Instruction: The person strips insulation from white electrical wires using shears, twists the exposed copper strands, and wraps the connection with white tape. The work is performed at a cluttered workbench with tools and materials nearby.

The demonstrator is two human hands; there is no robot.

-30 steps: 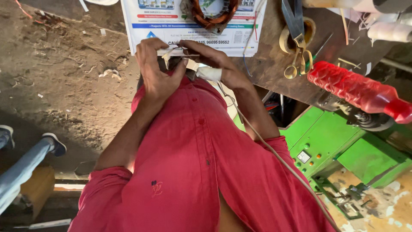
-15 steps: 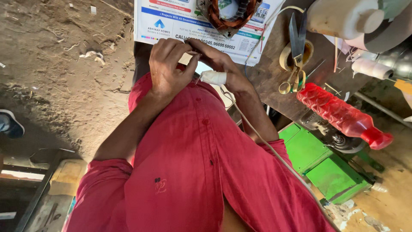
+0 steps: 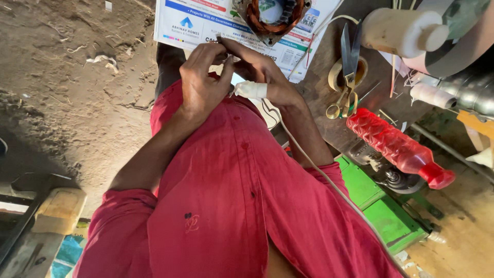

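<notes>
Near the upper middle of the frame, the left hand (image 3: 203, 82) and the right hand (image 3: 262, 72) are being held together, fingertips meeting over a small item that is being pinched between them; what that item is cannot be told, since it is hidden by the fingers. The left hand's fingers are being curled closed around that spot. The right hand's fingers are also being kept bent inward, and a white wrapping (image 3: 250, 90) is being worn around one of its fingers. A pale cord (image 3: 329, 183) is being trailed from beneath the hands down toward the lower right, across the red shirt (image 3: 231, 206).

Just above the hands, at the top of the frame, a copper-wound stator (image 3: 270, 15) is being rested on a printed sheet (image 3: 190, 23). To the right, scissors (image 3: 346, 72) are being laid across a roll of tape (image 3: 347, 77) on the dark wooden bench (image 3: 321, 87). A red plastic bottle (image 3: 396, 146) is being laid slantwise at the right, and a green machine (image 3: 381, 211) is being shown below it.
</notes>
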